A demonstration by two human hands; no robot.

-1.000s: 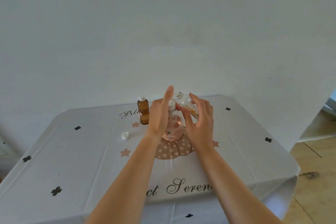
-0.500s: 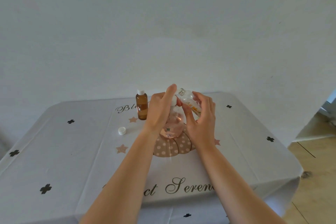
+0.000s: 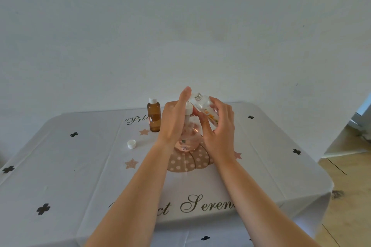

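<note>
Nearest you, the worktop (image 3: 60, 176) wears a white cloth with writing, and your arms cover some of the letters. Your left hand (image 3: 174, 122) is wrapped round the top part of the pink bottle (image 3: 190, 138), which stands in the middle of the worktop. Your right hand (image 3: 218, 132) grips the small bottle (image 3: 205, 109), tilted, with its neck just above the pink bottle's white top. Your hands are close together.

Both bottles look light, see-through, smooth and a bit slippery. Hold the pink one by its round belly and the small one round its middle.

Your hands hide how the two tops meet, so I cannot tell if anything is pouring.

Further back are a white cap (image 3: 131, 144) and a brown bottle (image 3: 154, 118), then the wall (image 3: 180, 26).
</note>
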